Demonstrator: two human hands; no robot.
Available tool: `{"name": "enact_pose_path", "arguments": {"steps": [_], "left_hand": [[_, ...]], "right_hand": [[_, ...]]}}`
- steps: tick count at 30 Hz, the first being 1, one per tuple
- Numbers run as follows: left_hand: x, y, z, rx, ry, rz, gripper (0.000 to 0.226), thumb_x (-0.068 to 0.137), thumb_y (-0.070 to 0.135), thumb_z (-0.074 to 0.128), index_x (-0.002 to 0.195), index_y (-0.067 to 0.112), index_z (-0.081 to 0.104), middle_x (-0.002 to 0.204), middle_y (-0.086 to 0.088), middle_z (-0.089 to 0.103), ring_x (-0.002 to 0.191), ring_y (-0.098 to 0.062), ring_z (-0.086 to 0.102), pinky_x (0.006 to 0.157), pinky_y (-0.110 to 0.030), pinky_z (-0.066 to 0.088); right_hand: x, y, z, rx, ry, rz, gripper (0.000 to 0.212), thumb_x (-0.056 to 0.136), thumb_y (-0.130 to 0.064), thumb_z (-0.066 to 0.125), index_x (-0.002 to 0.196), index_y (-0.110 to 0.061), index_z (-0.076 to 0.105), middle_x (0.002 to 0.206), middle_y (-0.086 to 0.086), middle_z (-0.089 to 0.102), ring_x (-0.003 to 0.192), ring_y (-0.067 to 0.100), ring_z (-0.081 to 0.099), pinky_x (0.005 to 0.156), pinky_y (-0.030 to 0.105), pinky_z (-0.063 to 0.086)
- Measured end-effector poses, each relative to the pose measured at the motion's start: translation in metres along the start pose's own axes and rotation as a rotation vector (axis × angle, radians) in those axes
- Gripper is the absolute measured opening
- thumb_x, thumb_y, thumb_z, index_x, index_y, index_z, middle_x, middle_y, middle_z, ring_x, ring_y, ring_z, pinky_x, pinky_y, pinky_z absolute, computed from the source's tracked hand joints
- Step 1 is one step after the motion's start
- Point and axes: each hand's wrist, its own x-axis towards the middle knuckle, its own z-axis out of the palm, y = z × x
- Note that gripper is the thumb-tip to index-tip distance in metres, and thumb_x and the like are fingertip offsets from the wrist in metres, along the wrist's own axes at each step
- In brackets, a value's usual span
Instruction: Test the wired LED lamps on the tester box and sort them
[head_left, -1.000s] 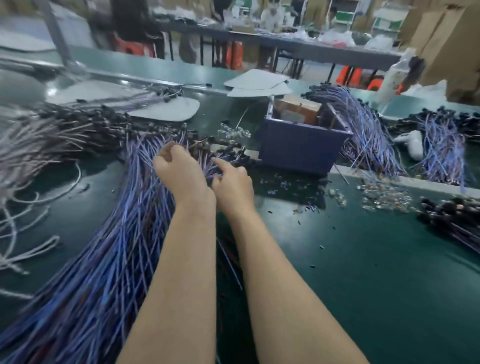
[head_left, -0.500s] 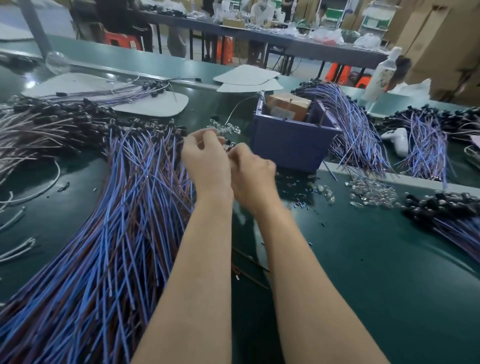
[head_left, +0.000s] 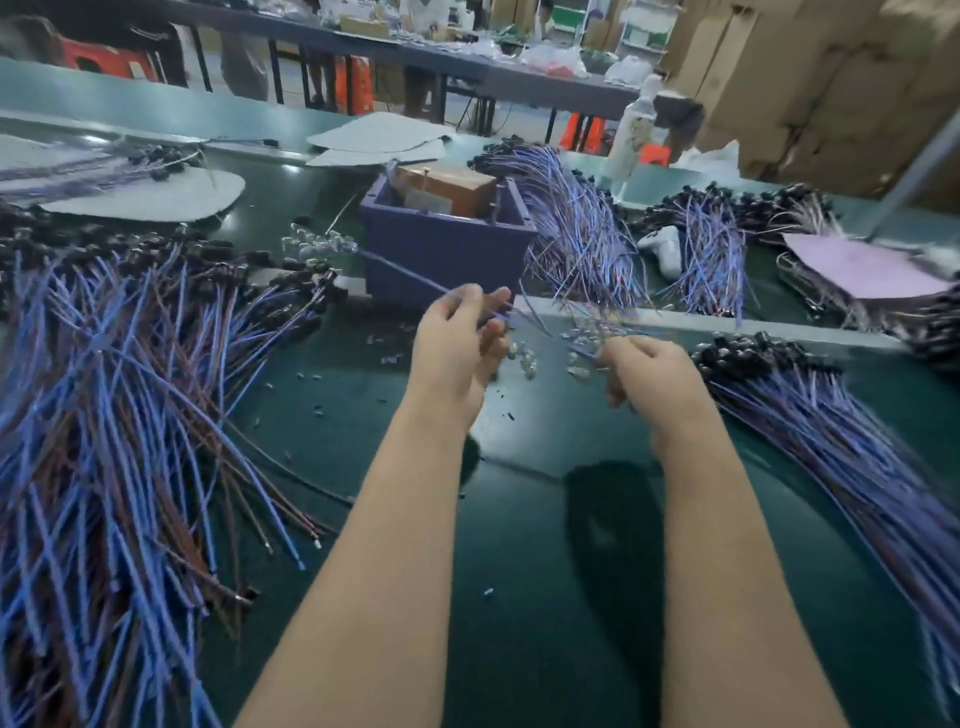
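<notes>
A blue wire of one wired lamp runs taut from near the clear caps at the far left to my hands. My left hand pinches this wire in front of the purple tester box. My right hand is curled round the wire's other stretch, to the right of the left hand. A big heap of blue and brown wired lamps with black heads covers the table's left side. A second heap fans out at the right.
Small clear caps lie scattered between my hands. More lamp bundles lie behind and to the right of the box, beside a white part. White sheets, a pink sheet and a bottle sit farther back.
Both hands have lifted off the left heap and moved right, in front of the box. They have spread apart, drawing one wire out between them.
</notes>
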Motion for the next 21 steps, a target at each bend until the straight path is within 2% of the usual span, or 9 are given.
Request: {"name": "enact_pose_path", "arguments": {"steps": [2, 5, 7, 9, 11, 13, 16, 18, 21], "left_hand": [[0.001, -0.008, 0.002, -0.038, 0.046, 0.005, 0.015, 0.101, 0.014, 0.042, 0.087, 0.015, 0.042, 0.072, -0.003, 0.068, 0.039, -0.001, 0.044, 0.04, -0.013, 0.041], [0.002, -0.015, 0.0, -0.04, 0.088, 0.033, 0.002, 0.102, 0.013, 0.04, 0.102, 0.014, 0.039, 0.057, 0.003, 0.068, 0.038, 0.0, 0.048, 0.043, -0.011, 0.043], [0.004, -0.017, -0.003, 0.011, 0.095, 0.057, 0.023, 0.102, 0.015, 0.041, 0.125, 0.013, 0.036, 0.058, 0.006, 0.069, 0.041, 0.002, 0.05, 0.048, -0.012, 0.045], [0.006, -0.02, -0.005, 0.1, 0.09, 0.113, 0.048, 0.102, 0.015, 0.04, 0.145, 0.01, 0.018, 0.059, 0.009, 0.069, 0.044, 0.004, 0.052, 0.052, -0.012, 0.046], [0.006, -0.025, -0.004, 0.193, 0.072, 0.164, 0.062, 0.102, 0.013, 0.04, 0.149, 0.01, -0.001, 0.058, 0.011, 0.068, 0.045, 0.004, 0.052, 0.054, -0.013, 0.045], [0.008, -0.031, -0.004, 0.218, 0.066, 0.182, 0.069, 0.1, 0.01, 0.043, 0.149, 0.007, -0.006, 0.06, 0.008, 0.067, 0.045, 0.003, 0.051, 0.057, -0.018, 0.045], [0.01, -0.034, -0.01, 0.243, 0.098, 0.223, 0.073, 0.098, 0.007, 0.046, 0.15, 0.006, -0.005, 0.076, 0.006, 0.067, 0.046, 0.001, 0.047, 0.058, -0.021, 0.043], [0.012, -0.032, -0.015, 0.25, 0.109, 0.273, 0.071, 0.099, 0.007, 0.043, 0.15, 0.011, -0.008, 0.086, 0.008, 0.068, 0.045, 0.001, 0.042, 0.051, -0.015, 0.04], [0.015, -0.029, -0.021, 0.22, 0.142, 0.31, 0.067, 0.101, 0.011, 0.038, 0.15, 0.014, -0.009, 0.085, 0.009, 0.069, 0.046, 0.0, 0.04, 0.048, -0.012, 0.037]], "right_hand": [[0.005, 0.006, -0.01, -0.148, -0.041, 0.051, 0.025, 0.087, -0.018, 0.048, 0.073, -0.003, 0.06, 0.058, 0.009, 0.049, 0.039, 0.004, 0.046, 0.04, 0.012, 0.034], [0.013, 0.012, -0.015, -0.322, -0.018, 0.115, 0.027, 0.084, -0.023, 0.047, 0.079, 0.001, 0.06, 0.071, 0.01, 0.055, 0.07, 0.021, 0.052, 0.069, 0.027, 0.041], [0.014, 0.012, -0.012, -0.422, 0.041, 0.169, 0.021, 0.085, -0.026, 0.049, 0.08, -0.012, 0.063, 0.085, 0.01, 0.06, 0.087, 0.027, 0.053, 0.09, 0.037, 0.043], [0.011, 0.007, 0.001, -0.458, 0.127, 0.115, 0.02, 0.088, -0.026, 0.05, 0.097, -0.019, 0.066, 0.105, 0.009, 0.064, 0.102, 0.029, 0.055, 0.1, 0.04, 0.039], [0.009, -0.001, 0.022, -0.342, 0.173, -0.096, 0.026, 0.093, -0.024, 0.048, 0.109, -0.014, 0.065, 0.112, 0.01, 0.065, 0.108, 0.029, 0.056, 0.097, 0.034, 0.04], [0.006, -0.01, 0.049, -0.204, 0.116, -0.256, 0.029, 0.097, -0.026, 0.044, 0.106, -0.01, 0.066, 0.106, 0.012, 0.067, 0.101, 0.029, 0.058, 0.086, 0.033, 0.039], [0.004, -0.011, 0.077, -0.192, 0.079, -0.255, 0.038, 0.099, -0.035, 0.039, 0.094, -0.008, 0.065, 0.097, 0.014, 0.068, 0.093, 0.033, 0.058, 0.077, 0.037, 0.042], [0.004, -0.003, 0.083, -0.229, 0.117, -0.251, 0.038, 0.099, -0.034, 0.039, 0.076, -0.009, 0.056, 0.09, 0.018, 0.066, 0.088, 0.035, 0.057, 0.07, 0.036, 0.038], [0.005, 0.006, 0.081, -0.239, 0.143, -0.2, 0.042, 0.096, -0.029, 0.042, 0.057, -0.014, 0.038, 0.068, 0.014, 0.054, 0.076, 0.034, 0.051, 0.063, 0.035, 0.032]]}}
